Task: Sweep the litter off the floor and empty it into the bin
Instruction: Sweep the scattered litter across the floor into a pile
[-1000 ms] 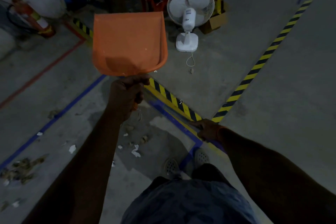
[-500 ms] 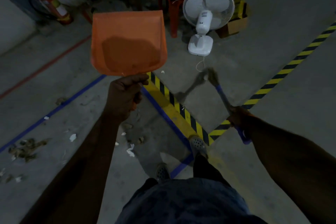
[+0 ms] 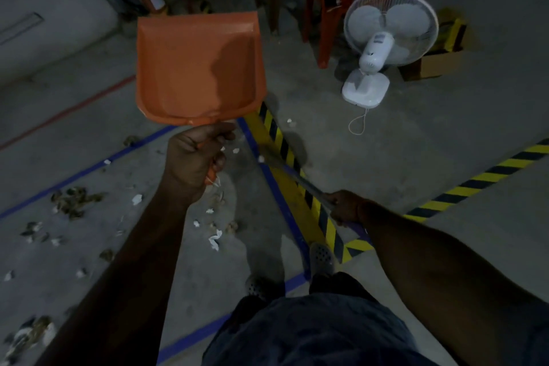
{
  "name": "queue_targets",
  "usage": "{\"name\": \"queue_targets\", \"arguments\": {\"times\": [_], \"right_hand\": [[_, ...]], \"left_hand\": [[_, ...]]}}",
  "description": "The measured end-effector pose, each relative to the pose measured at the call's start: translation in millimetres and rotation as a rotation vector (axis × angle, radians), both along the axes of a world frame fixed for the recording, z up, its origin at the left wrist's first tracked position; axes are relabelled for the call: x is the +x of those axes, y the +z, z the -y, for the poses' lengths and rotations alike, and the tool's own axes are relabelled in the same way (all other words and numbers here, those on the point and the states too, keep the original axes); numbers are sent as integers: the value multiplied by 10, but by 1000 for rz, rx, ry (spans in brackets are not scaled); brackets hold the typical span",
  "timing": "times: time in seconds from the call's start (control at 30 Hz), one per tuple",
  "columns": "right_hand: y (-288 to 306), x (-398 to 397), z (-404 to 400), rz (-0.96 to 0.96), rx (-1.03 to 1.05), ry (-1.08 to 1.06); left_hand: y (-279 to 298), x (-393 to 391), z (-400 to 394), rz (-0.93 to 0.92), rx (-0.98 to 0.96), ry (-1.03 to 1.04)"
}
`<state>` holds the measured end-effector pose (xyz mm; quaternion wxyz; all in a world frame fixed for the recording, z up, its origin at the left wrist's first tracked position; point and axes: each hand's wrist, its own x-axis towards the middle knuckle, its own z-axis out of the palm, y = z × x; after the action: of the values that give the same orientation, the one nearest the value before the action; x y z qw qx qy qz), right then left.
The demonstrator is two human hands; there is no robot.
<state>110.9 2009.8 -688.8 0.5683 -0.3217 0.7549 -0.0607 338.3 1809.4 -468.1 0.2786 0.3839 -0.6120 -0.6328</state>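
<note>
Litter (image 3: 71,202) lies scattered on the floor (image 3: 445,157) at the left: dark dry scraps and white paper bits along the blue tape line (image 3: 89,168), with more white bits (image 3: 214,239) nearer the middle, just in front of the feet. None of it is in the dustpan (image 3: 197,68), whose orange tray shows bare and is held up off the floor, tilted toward the camera. The left hand (image 3: 196,157) has its grip wrapped round the dustpan's handle. Further right, the right hand (image 3: 344,206) has its grip curled round the broom handle (image 3: 300,180), which now slants far-left over the yellow-and-black tape (image 3: 285,151); half a second ago it pointed at the far side, toward the white fan (image 3: 383,38), and a second ago the hand was low by the feet. The head end is blurred and hard to make out. By my reading the broom is swinging over toward the litter, so sweeping is about to begin; nothing is gathered yet, and no bin is in view.
</note>
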Motion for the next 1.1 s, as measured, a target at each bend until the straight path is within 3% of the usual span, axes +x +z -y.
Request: {"name": "queue_targets", "arguments": {"times": [0.2,0.53,0.63,0.77,0.87,1.1], "right_hand": [[-2,-50,-60,3,-124,27],[-256,292,-668,-159,-9,-282],[-297,884,-708,-162,42,-158],[-298,1798,-611,-22,-25,-38],[-618,2238,-568,10,-89,86],[-19,2639,-764,19,-234,31]], "left_hand": [[-21,151,26,-16,-29,56],[49,778,-85,-60,10,-32],[77,1192,-83,-74,-10,-56],[12,1801,-72,-71,-14,-52],[-6,2134,-138,-58,20,-34],[-25,2400,-272,-31,29,-15]]}}
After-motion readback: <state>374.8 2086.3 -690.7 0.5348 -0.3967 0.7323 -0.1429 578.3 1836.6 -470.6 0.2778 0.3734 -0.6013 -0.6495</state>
